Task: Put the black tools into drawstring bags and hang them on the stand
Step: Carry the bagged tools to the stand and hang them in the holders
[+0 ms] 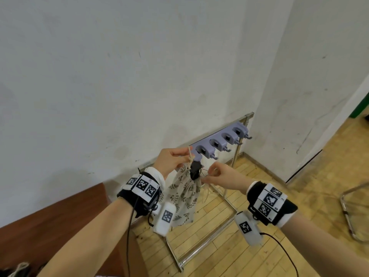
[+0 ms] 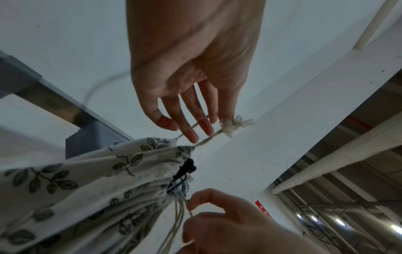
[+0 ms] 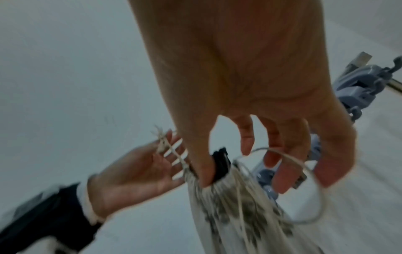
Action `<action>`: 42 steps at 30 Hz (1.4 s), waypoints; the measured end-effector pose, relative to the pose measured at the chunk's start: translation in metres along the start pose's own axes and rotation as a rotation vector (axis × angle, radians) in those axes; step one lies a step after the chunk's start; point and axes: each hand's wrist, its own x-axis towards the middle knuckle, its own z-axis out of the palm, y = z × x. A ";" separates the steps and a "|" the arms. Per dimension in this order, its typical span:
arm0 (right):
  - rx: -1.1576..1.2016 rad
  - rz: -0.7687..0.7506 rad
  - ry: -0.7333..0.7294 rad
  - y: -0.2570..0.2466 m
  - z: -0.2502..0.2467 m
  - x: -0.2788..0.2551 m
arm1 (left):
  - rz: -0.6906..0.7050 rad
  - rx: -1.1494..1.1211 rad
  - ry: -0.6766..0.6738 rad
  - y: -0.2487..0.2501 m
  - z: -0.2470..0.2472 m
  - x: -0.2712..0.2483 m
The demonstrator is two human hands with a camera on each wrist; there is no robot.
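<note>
One leaf-printed cloth bag (image 1: 184, 198) already has a black tool (image 1: 194, 171) in it, the dark end poking out of the gathered mouth, and it hangs just below the nearest hook of the stand (image 1: 235, 168) by the wall; from here I cannot tell whether its cord is truly over that hook or only held up by the hands. The left hand (image 1: 171, 160) pinches the knotted, frayed end of one cord (image 2: 230, 128) between thumb and fingertips, the other fingers fairly straight. The right hand (image 1: 221, 174) has its fingers curled through the looped cord (image 3: 304, 180) on the other side, thumb tip down at the mouth of the bag. I judge the bagging of this tool is done and the tightening and hanging is the step in hand; the three farther hooks on the purple rail (image 1: 221, 141) are bare, so more bags seem left to do. The bag is soft, limp cotton, pleated where it cinches. The cord is pale, rough twine that frays at the knot. The rail is smooth moulded plastic with rounded holders, fixed to a shiny metal tube frame standing on a worn wood-strip floor (image 1: 279, 254).
</note>
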 end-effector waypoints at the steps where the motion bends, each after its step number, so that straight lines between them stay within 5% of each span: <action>1: -0.049 0.041 -0.011 0.002 0.005 0.001 | 0.006 0.007 0.004 -0.001 0.000 0.000; 11: 0.094 0.029 0.136 0.015 0.015 0.019 | 0.034 -0.019 -0.010 0.009 0.000 -0.004; 16: 0.596 0.017 0.189 0.022 -0.012 0.011 | 0.039 -0.049 0.012 0.007 -0.005 -0.002; 19: 0.920 -0.027 0.099 0.022 -0.017 0.005 | 0.027 -0.079 0.017 0.005 -0.005 -0.003; 27: 1.033 -0.042 0.025 0.006 -0.019 -0.010 | 0.027 -0.029 -0.016 0.001 -0.013 -0.004; 31: 1.249 -0.013 -0.162 -0.020 -0.016 -0.014 | 0.115 0.323 -0.217 -0.002 -0.013 -0.008; 33: 1.157 -0.025 -0.222 -0.035 -0.008 -0.015 | 0.173 0.510 -0.267 -0.007 -0.007 -0.009; 36: 0.856 0.013 -0.172 -0.049 0.004 -0.013 | 0.255 0.658 -0.141 -0.012 0.007 -0.010; 40: 0.521 0.034 -0.043 -0.057 0.012 -0.007 | 0.207 0.820 -0.001 -0.017 0.011 -0.007; 42: 0.408 -0.042 -0.045 -0.059 0.014 -0.006 | 0.165 0.841 -0.087 -0.016 0.010 -0.004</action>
